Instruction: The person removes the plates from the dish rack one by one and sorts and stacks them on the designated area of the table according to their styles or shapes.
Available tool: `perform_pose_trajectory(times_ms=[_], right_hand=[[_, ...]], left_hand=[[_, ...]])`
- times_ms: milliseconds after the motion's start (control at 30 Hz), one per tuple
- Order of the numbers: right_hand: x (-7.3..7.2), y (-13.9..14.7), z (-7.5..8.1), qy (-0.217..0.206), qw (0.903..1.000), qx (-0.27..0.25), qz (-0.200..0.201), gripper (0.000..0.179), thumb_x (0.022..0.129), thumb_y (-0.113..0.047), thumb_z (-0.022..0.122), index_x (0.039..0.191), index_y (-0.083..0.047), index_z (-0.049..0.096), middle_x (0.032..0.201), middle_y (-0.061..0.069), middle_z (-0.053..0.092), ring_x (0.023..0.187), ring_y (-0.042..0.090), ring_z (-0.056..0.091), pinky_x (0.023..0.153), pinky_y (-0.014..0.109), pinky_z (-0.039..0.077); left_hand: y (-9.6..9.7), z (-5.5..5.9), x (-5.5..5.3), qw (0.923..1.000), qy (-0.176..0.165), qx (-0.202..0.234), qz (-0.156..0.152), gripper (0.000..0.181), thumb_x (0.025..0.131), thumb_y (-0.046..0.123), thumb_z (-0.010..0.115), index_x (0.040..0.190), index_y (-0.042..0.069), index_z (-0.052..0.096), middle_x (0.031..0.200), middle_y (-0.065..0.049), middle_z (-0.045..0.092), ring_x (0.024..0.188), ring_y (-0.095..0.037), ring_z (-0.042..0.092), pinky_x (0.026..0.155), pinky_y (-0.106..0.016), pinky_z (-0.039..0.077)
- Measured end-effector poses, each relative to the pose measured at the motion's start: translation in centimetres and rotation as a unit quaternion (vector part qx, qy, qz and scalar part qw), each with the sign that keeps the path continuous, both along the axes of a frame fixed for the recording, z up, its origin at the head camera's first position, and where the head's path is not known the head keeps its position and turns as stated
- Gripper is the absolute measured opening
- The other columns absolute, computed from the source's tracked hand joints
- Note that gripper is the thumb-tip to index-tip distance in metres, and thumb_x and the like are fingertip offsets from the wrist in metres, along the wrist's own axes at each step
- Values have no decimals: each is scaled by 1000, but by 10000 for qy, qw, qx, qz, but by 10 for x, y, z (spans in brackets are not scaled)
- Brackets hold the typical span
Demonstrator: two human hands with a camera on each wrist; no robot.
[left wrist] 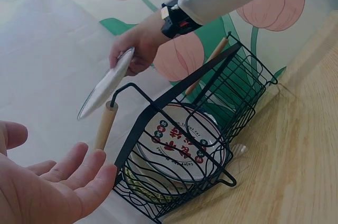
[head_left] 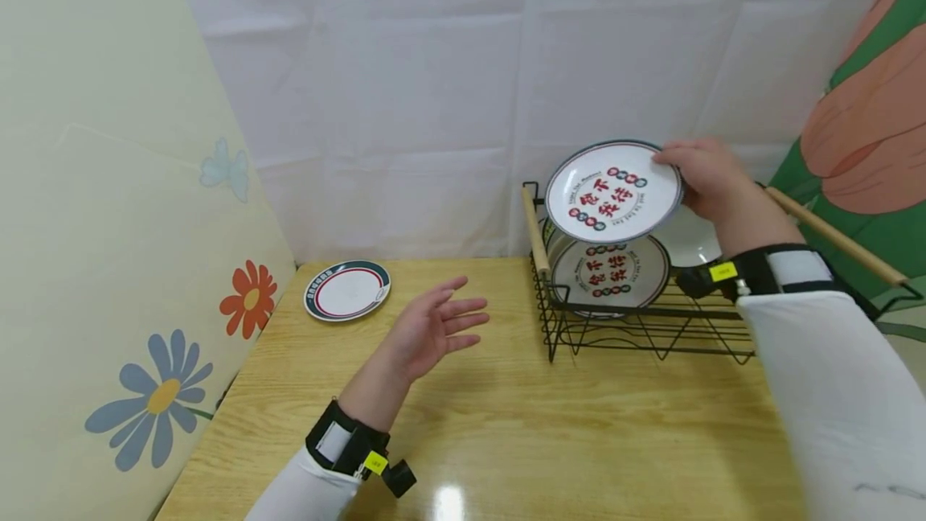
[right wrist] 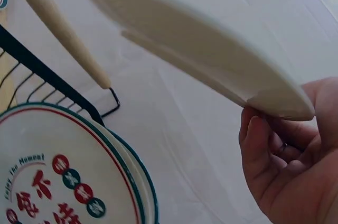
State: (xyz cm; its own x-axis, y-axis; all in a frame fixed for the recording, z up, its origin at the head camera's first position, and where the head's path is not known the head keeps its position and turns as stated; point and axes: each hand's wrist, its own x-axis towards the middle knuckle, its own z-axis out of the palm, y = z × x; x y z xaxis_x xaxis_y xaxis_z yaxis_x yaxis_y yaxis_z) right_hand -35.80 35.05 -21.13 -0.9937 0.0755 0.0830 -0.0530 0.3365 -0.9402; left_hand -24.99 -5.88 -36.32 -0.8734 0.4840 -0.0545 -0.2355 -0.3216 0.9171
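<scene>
My right hand [head_left: 712,179] grips the rim of a white plate [head_left: 629,203] with a dark edge and red characters, thumb on its face and fingers beneath. In the right wrist view the underside of this plate shows, raised above the rack. A similar printed plate [left wrist: 182,142] stands in the black wire dish rack [head_left: 654,312], with more plates behind it. My left hand [head_left: 430,328] hovers over the table left of the rack, palm up, fingers spread and holding nothing. To its left, a white plate [head_left: 347,292] with a dark green, lettered rim lies flat.
Wooden handles [head_left: 535,231] rise at both ends of the rack. A white cloth [head_left: 405,103] hangs behind the wooden table [head_left: 506,441]. On the left stands a wall painted with flowers [head_left: 162,396]; the right wall has large pink flowers.
</scene>
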Motion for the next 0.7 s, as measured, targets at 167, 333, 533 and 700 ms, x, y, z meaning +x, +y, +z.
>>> perform_pose_trajectory(times_ms=[167, 333, 533, 700], right_hand=[[5, -7, -15, 46, 9911, -1331, 43, 23, 104, -29, 61, 120, -13, 57, 88, -9, 70, 76, 6, 69, 68, 20, 58], [16, -20, -28, 217, 9828, -1798, 359, 24, 105, -26, 58, 124, -12, 54, 97, -5, 65, 79, 7, 67, 67, 19, 58], [36, -37, -39, 119, 9636, -2538, 831, 26, 106, -15, 54, 131, -10, 50, 104, 0, 66, 87, 9, 70, 74, 20, 60], [59, -56, -50, -94, 9279, -3540, 1170, 40, 104, -5, 52, 142, -7, 40, 108, 7, 69, 92, 14, 75, 80, 23, 62]], left_hand=[[-4, 1, 0, 10000, -58, 36, 50, 52, 110, 32, 34, 160, 18, 32, 158, -25, 43, 132, -29, 61, 103, -42, 55], [-7, 2, -1, 9999, -52, 40, 128, 52, 110, 32, 36, 160, 17, 33, 154, -22, 51, 126, -25, 66, 103, -43, 55], [-8, 3, -2, 9998, -83, 62, 197, 52, 109, 32, 37, 159, 18, 33, 148, -18, 59, 118, -21, 69, 98, -40, 57], [-10, 5, -2, 9995, -133, 12, 297, 51, 109, 32, 36, 159, 18, 34, 152, -22, 53, 113, -19, 70, 96, -39, 58]])
